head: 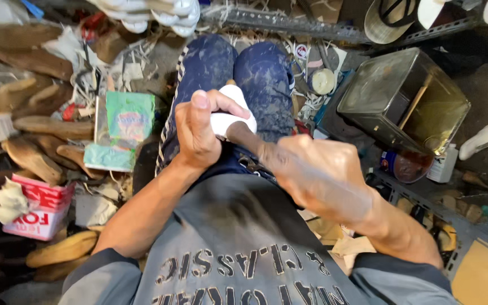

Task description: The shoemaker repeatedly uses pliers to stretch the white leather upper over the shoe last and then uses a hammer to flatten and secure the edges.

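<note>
Two hands are working over the lap in the head view: the left hand (199, 133) is closing its grip around a white sole piece (228, 116), seemingly light and slightly flexible, best pinched at its edges. The right hand (317, 175), blurred, is clasping a brown-handled tool (249, 140) touching it.

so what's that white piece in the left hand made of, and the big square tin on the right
White piece: matte and smooth, possibly rubber or foam; too little shows to be sure. Left hand wraps around it. Square tin: apparently sheet metal, with dull, yellowish reflective sides.
</note>
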